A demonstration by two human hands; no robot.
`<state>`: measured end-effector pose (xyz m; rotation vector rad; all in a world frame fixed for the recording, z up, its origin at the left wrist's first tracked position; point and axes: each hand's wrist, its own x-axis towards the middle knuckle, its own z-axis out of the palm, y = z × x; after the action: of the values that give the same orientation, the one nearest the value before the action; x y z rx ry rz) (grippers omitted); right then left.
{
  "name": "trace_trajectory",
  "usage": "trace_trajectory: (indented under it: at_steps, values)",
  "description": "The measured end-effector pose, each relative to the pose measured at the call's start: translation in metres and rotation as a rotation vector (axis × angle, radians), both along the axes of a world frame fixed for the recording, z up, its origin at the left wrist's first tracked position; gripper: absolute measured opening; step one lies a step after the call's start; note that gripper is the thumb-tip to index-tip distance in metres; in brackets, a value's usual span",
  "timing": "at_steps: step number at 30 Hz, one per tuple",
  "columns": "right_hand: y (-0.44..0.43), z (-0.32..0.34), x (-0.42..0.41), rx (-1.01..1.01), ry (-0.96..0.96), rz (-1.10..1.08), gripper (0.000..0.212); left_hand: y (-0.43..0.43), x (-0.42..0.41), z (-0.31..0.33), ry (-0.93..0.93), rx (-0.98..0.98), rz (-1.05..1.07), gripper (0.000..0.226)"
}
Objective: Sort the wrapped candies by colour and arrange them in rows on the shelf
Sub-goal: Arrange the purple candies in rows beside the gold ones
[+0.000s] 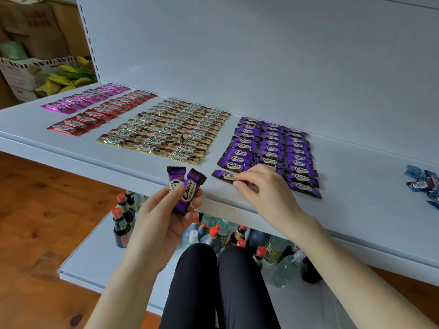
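left hand (161, 217) is gripping two purple candies (185, 188) just off the shelf (118, 148); right hand (263, 193) is pinching a single candy (223, 176) down at the near end of the purple rows (273, 153). next, i'd guess: square it up, let go.

The left grip (161, 222) is raised before the body with the palm turned up toward the camera. Its fingers and thumb are curled round two purple candies (184, 189), which stand up out of it. The right grip (268, 195) reaches further forward with the palm down, and its thumb and forefinger pinch one end of a single purple candy (222, 175). Both forearms are bare and come in from the lower edge.
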<state>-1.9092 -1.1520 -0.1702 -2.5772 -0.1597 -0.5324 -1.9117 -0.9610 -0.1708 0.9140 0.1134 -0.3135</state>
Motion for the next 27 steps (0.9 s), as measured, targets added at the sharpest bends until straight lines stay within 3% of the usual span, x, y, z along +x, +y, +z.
trace_trajectory:
  at_steps: [23, 27]
  values:
    - [0.0005, -0.0053, 0.0025, -0.074, -0.049, -0.04, 0.025, -0.0023, -0.0026, 0.0005, 0.044, -0.051, 0.009, 0.015]
    - [-0.0027, -0.0058, 0.0029, 0.091, -0.098, -0.061, 0.022, -0.0035, -0.0056, 0.0015, -0.008, -0.009, -0.015, 0.013]
